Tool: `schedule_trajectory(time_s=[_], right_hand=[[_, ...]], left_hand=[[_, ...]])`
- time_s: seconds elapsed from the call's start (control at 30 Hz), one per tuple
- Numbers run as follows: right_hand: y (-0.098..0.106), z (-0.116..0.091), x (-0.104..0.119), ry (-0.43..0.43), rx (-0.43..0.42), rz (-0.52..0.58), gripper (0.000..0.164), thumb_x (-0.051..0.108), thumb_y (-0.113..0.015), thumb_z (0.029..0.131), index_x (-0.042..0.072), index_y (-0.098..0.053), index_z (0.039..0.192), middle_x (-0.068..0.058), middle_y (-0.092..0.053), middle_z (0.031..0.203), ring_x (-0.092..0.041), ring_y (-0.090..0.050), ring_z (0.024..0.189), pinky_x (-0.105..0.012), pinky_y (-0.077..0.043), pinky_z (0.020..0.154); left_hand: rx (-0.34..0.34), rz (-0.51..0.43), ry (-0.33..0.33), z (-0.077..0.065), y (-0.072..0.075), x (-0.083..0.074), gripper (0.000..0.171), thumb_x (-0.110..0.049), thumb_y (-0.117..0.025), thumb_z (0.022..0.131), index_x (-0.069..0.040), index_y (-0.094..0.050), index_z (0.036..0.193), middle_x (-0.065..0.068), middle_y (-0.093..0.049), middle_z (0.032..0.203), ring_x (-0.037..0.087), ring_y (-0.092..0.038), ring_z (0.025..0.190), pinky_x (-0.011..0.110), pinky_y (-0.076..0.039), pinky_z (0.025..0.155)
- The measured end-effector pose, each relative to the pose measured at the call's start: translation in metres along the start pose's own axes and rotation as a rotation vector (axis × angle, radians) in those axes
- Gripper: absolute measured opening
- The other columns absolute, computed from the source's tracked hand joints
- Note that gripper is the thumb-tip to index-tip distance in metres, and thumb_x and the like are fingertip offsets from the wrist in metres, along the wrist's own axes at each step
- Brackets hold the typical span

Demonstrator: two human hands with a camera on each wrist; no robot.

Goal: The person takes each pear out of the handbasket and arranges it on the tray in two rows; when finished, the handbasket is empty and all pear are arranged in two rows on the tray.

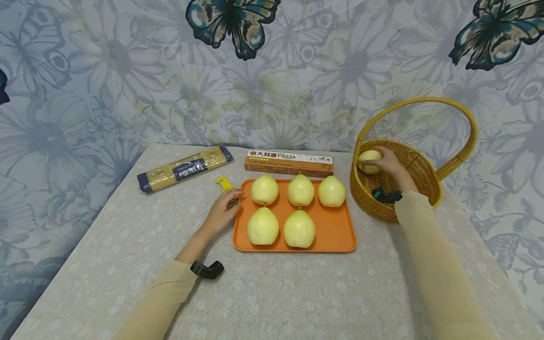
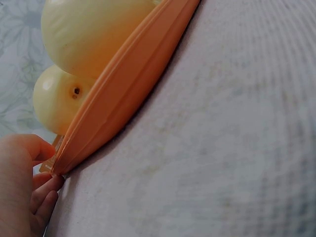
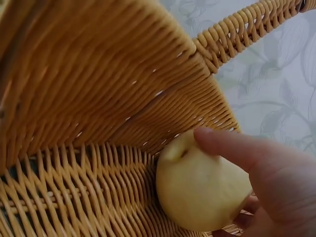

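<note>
Inside the left end of the wicker basket (image 1: 418, 165), my right hand (image 1: 388, 163) holds a pale yellow pear (image 3: 202, 185), thumb on one side and fingers curled round the other. In the right wrist view the pear is against the woven wall. My left hand (image 1: 222, 210) is at the left edge of the orange tray (image 1: 333, 231); the left wrist view shows the rim pinched between thumb and fingers (image 2: 44, 200). Several more pears (image 1: 263, 226) stand upright on the tray in two rows, the front right part of it bare.
Behind the tray lies a pasta box (image 1: 289, 164). A yellow and blue pasta packet (image 1: 184, 169) rests at the back left, with a small yellow wrapped item (image 1: 224, 183) near my left fingers. The basket's tall handle (image 1: 418, 100) arches above it. A patterned wall backs the table.
</note>
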State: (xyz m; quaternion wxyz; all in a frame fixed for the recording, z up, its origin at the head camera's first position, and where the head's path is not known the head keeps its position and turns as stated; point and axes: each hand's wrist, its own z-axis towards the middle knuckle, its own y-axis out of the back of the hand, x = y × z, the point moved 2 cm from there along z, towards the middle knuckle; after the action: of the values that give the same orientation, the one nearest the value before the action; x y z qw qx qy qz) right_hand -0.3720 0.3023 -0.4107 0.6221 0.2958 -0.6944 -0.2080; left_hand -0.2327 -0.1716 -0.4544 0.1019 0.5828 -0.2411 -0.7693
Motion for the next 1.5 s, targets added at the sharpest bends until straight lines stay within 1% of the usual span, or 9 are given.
schedule_trajectory(time_s=[0.1,0.33,0.53,0.73,0.97,1.2,1.33,1.43,1.5], right_hand=[[-0.002,-0.001,0.001,-0.002,0.038,0.014,0.076,0.023,-0.061,0.093,-0.005,-0.018,0.148,-0.033,-0.026,0.146,-0.046,-0.037,0.126,-0.055,-0.041,0.101],[-0.004,-0.003,-0.001,0.034,0.074,-0.019,0.076,0.016,-0.061,0.092,-0.007,-0.016,0.148,-0.036,-0.028,0.142,-0.047,-0.040,0.121,-0.054,-0.043,0.097],[-0.003,-0.002,-0.002,0.065,0.041,-0.045,0.073,0.012,-0.063,0.089,-0.009,-0.021,0.145,-0.035,-0.031,0.139,-0.046,-0.041,0.118,-0.053,-0.043,0.094],[-0.002,-0.006,0.001,0.047,0.021,-0.010,0.073,0.015,-0.062,0.090,-0.008,-0.021,0.145,-0.035,-0.031,0.140,-0.046,-0.041,0.118,-0.053,-0.043,0.094],[0.005,-0.011,0.004,-0.001,-0.121,0.118,0.077,0.023,-0.062,0.091,0.002,-0.017,0.150,-0.030,-0.024,0.149,-0.045,-0.035,0.128,-0.056,-0.040,0.101],[0.013,-0.015,0.005,-0.045,-0.307,0.361,0.078,0.022,-0.063,0.089,0.011,-0.018,0.151,-0.018,-0.018,0.155,-0.032,-0.032,0.132,-0.045,-0.040,0.102],[0.016,-0.013,0.005,-0.050,-0.359,0.407,0.076,0.022,-0.065,0.088,0.017,-0.021,0.150,-0.012,-0.019,0.157,-0.027,-0.032,0.132,-0.040,-0.041,0.101],[0.016,-0.013,0.007,-0.050,-0.365,0.422,0.076,0.021,-0.066,0.087,0.020,-0.023,0.150,-0.011,-0.020,0.157,-0.026,-0.033,0.133,-0.039,-0.041,0.101],[0.016,-0.013,0.007,-0.051,-0.364,0.428,0.076,0.021,-0.066,0.087,0.020,-0.023,0.149,-0.010,-0.021,0.156,-0.025,-0.033,0.133,-0.039,-0.041,0.102]], left_hand=[[0.002,0.001,-0.003,0.000,0.000,0.001,0.036,0.001,-0.055,0.093,0.012,-0.051,0.128,0.032,-0.043,0.138,0.044,-0.052,0.119,0.052,-0.044,0.104],[0.012,-0.012,-0.002,-0.001,0.001,0.000,0.036,0.001,-0.054,0.093,0.013,-0.051,0.128,0.032,-0.043,0.137,0.045,-0.051,0.120,0.052,-0.043,0.105],[0.010,-0.013,0.000,-0.001,0.001,-0.001,0.036,0.002,-0.054,0.093,0.014,-0.051,0.127,0.032,-0.042,0.138,0.045,-0.051,0.121,0.052,-0.043,0.106],[0.009,-0.014,0.009,0.000,0.002,-0.001,0.035,0.002,-0.054,0.093,0.014,-0.052,0.126,0.032,-0.042,0.138,0.045,-0.051,0.121,0.051,-0.043,0.106],[0.009,-0.008,0.008,0.000,0.001,-0.001,0.036,0.002,-0.054,0.093,0.014,-0.052,0.127,0.032,-0.043,0.137,0.044,-0.051,0.120,0.052,-0.044,0.105],[0.001,0.011,0.001,0.001,0.000,0.004,0.035,0.002,-0.054,0.093,0.013,-0.052,0.126,0.032,-0.044,0.137,0.044,-0.052,0.119,0.052,-0.045,0.103],[-0.010,0.013,-0.007,0.006,-0.004,0.024,0.036,0.000,-0.054,0.094,0.010,-0.052,0.128,0.029,-0.044,0.138,0.043,-0.052,0.119,0.053,-0.045,0.103],[-0.017,0.012,-0.004,0.009,-0.007,0.038,0.036,-0.004,-0.055,0.095,0.005,-0.054,0.129,0.025,-0.045,0.139,0.039,-0.052,0.120,0.051,-0.045,0.104],[-0.016,0.014,-0.005,0.009,-0.007,0.041,0.035,-0.005,-0.056,0.095,0.003,-0.055,0.129,0.023,-0.046,0.139,0.037,-0.053,0.120,0.050,-0.046,0.104]])
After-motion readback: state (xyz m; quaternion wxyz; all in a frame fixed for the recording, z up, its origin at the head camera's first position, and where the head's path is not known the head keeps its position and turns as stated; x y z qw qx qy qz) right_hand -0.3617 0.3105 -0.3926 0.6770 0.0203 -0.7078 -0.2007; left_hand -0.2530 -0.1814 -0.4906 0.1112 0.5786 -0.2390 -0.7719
